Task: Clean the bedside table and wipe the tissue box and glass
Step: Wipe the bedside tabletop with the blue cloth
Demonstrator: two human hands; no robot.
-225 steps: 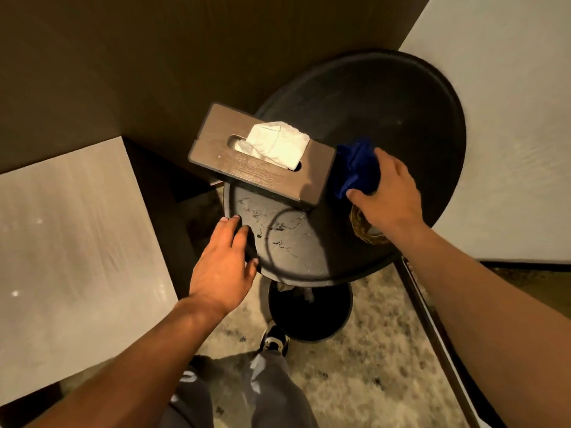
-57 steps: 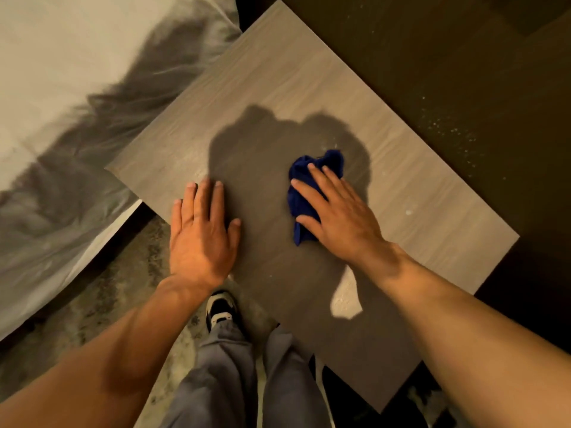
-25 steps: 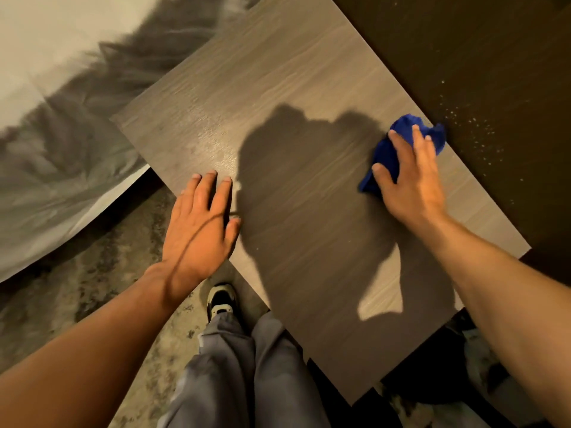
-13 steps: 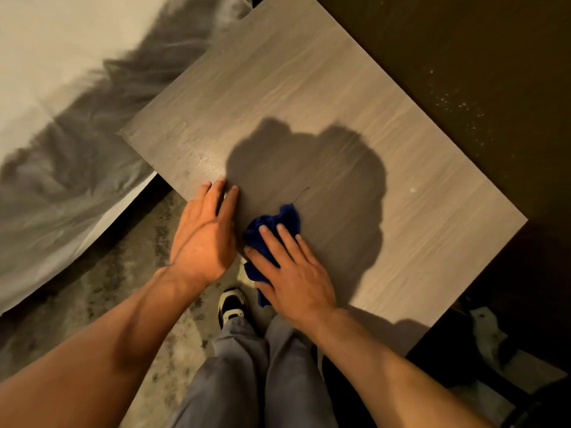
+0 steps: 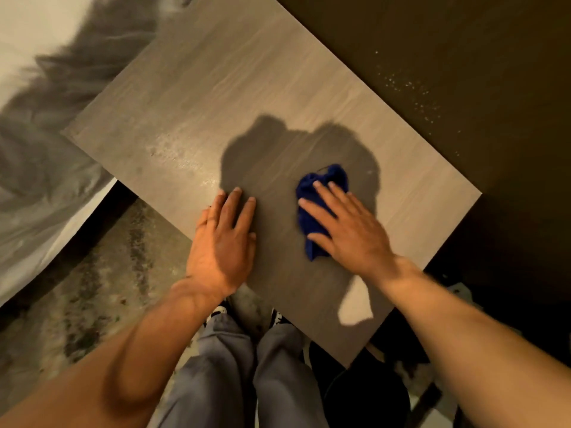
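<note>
The grey wood-grain bedside table top (image 5: pixel 247 97) fills the middle of the head view, set at an angle. My right hand (image 5: pixel 346 230) presses a crumpled blue cloth (image 5: pixel 318 193) flat onto the table, fingers spread over it. My left hand (image 5: pixel 222 239) lies flat on the table's near edge, fingers together, holding nothing. A damp streak (image 5: pixel 182 156) shines on the surface to the left of my hands. The tissue box and the glass are out of view.
A white bed sheet (image 5: pixel 40 168) lies at the left beyond a narrow gap. A dark wall panel (image 5: pixel 463 72) rises behind the table at the right. Mottled carpet (image 5: pixel 92 288) and my grey trouser legs (image 5: pixel 247 375) are below.
My right hand has slid the blue cloth from beside my left hand at the near edge to the right and a little farther in. My left hand stays on the edge.
</note>
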